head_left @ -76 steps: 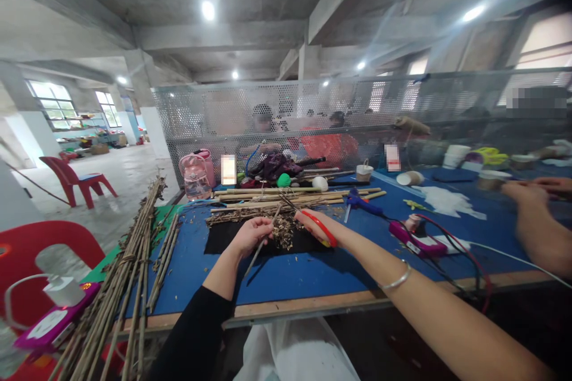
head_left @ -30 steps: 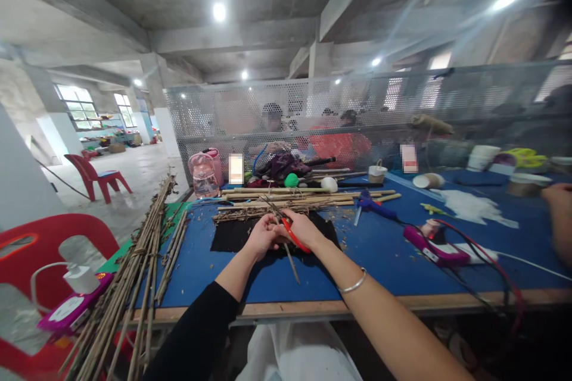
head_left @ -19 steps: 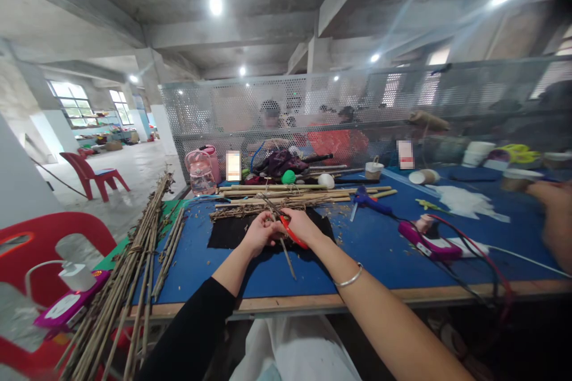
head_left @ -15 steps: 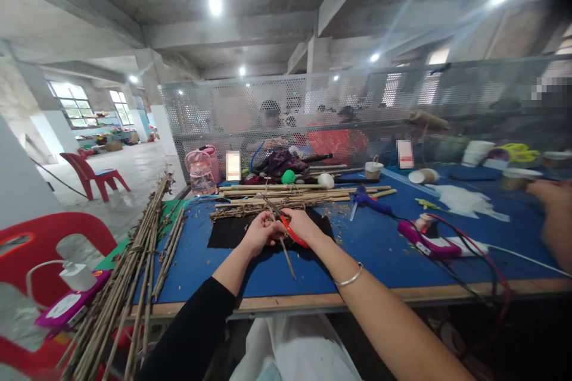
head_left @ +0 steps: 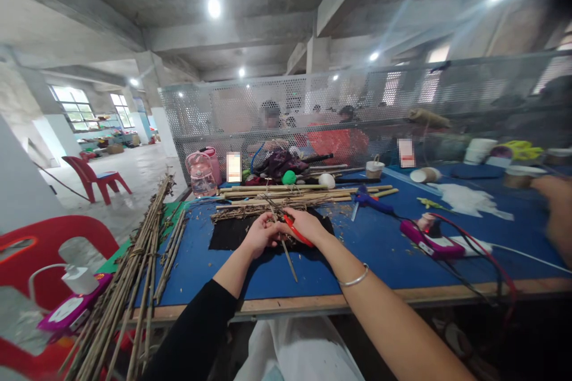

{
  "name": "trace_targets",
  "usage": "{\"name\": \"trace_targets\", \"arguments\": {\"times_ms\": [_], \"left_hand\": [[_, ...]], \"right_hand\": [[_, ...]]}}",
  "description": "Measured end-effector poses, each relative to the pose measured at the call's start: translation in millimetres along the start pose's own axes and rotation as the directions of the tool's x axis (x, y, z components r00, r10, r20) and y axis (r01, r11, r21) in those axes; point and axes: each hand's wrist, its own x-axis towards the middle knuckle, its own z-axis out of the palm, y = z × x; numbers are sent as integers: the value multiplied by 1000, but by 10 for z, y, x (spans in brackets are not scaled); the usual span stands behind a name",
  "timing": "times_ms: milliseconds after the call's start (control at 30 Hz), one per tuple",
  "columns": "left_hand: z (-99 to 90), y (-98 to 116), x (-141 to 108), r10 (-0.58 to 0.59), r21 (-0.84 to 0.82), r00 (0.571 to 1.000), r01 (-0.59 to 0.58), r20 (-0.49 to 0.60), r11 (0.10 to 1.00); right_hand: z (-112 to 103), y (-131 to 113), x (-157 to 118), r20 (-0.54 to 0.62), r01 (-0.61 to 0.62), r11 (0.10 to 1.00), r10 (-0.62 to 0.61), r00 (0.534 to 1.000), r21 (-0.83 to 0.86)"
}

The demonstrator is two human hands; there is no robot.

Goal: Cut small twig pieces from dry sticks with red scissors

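My left hand (head_left: 260, 233) is closed on a thin dry stick (head_left: 289, 261), whose lower end slants down toward the table's front edge. My right hand (head_left: 305, 225) grips red-handled scissors (head_left: 298, 232) right beside it, with the blades pointing away and to the left, near the stick. Whether the blades touch the stick I cannot make out. Beneath both hands lies a black cloth (head_left: 224, 233), and a bundle of rough twigs (head_left: 236, 212) rests along its far edge.
Long peeled sticks (head_left: 250, 191) lie across the back of the blue table (head_left: 205, 278). A blue glue gun (head_left: 373, 201) and a purple power strip (head_left: 431, 241) are to the right. Tall stalks (head_left: 129, 274) lean at the left. Another person's hand (head_left: 558, 196) shows far right.
Both hands keep their hold on the stick and scissors, with only a very slight shift of the right hand. At far right the other person's blurred hand has moved a little.
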Motion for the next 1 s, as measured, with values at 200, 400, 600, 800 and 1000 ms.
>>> {"name": "trace_targets", "arguments": {"times_ms": [200, 400, 600, 800, 1000], "left_hand": [[-21, -17, 6, 20, -3, 1000, -20, 7, 1000], [-13, -26, 16, 1, -7, 1000, -1, 14, 1000], [-8, -23, 16, -3, -15, 1000, 3, -4, 1000], [-5, -17, 12, -15, -11, 1000, 15, -14, 1000], [-6, -17, 17, -19, -4, 999, 19, -27, 1000]], "right_hand": [[53, 9, 37, 19, 97, 988, -100, 995, 120], [30, -29, 18, 17, 63, 987, -66, 998, 148], [24, -65, -20, -14, 91, 983, -90, 996, 159], [51, -57, -20, -27, 73, 985, -70, 997, 158], [50, -70, -17, -36, 85, 988, -82, 996, 129]]}}
